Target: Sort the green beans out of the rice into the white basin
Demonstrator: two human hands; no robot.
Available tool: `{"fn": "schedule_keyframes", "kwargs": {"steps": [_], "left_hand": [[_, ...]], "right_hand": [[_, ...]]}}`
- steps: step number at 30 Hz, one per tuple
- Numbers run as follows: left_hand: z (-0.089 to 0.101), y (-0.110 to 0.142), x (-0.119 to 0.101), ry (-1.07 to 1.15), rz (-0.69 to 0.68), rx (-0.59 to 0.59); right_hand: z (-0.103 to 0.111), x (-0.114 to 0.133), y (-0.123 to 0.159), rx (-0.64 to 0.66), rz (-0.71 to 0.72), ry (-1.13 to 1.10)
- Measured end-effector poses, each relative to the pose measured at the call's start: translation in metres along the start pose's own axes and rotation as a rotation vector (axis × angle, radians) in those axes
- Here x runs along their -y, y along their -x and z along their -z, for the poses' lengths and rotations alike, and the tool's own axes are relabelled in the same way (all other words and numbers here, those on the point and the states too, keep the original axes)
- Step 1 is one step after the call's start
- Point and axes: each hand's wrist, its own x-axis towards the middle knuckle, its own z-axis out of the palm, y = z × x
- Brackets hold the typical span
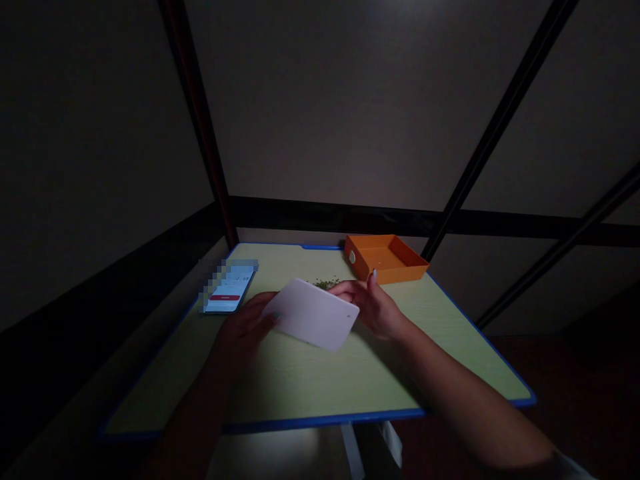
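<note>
Desk [315, 387], pale green top, blue edging [330, 422]. Orange tray [400, 274], open-topped, at the far right corner; white round spot [353, 257] on its left side. Phone [233, 287] lying by the left edge, toward the far left corner; screen lit, red bar [225, 298] on it, part pixelated. Grey wall panels [330, 120] with dark strips [330, 215] beyond the far edge. Dark reddish floor [530, 373] past the right edge. Dim scene.

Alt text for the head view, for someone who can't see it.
The left hand grips a pale flat board over a blue-edged table, the open right hand at its other end. Beyond lie scattered green bits; an orange tray sits far right, a lit phone left.
</note>
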Motion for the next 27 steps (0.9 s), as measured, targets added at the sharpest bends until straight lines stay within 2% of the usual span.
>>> {"fn": "schedule_keyframes", "kwargs": {"steps": [5,7,11,15,18,21,24,27], "left_hand": [[-0.002,0.0,0.0,-0.085,-0.063,0.004],[-0.002,0.0,0.001,-0.134,-0.085,0.013],[-0.003,-0.001,0.008,-0.266,-0.142,0.029],[-0.011,0.0,0.015,-0.402,-0.188,0.111],[-0.017,0.001,0.019,-0.481,-0.21,0.183],[-0.019,0.002,0.02,-0.538,-0.213,0.22],[-0.019,0.002,0.02,-0.579,-0.208,0.244],[-0.019,0.002,0.019,-0.61,-0.197,0.265]], "right_hand": [[0.004,-0.001,0.002,0.145,-0.038,0.231],[0.004,-0.002,0.0,0.147,-0.053,0.303],[0.015,0.007,-0.006,0.006,0.04,0.403],[0.043,0.024,-0.01,-0.181,0.147,0.442],[0.064,0.029,-0.008,-0.299,0.15,0.48],[0.078,0.023,-0.006,-0.399,0.125,0.449],[0.083,0.015,-0.003,-0.451,0.113,0.379],[0.081,0.012,-0.001,-0.43,0.086,0.335]]}}
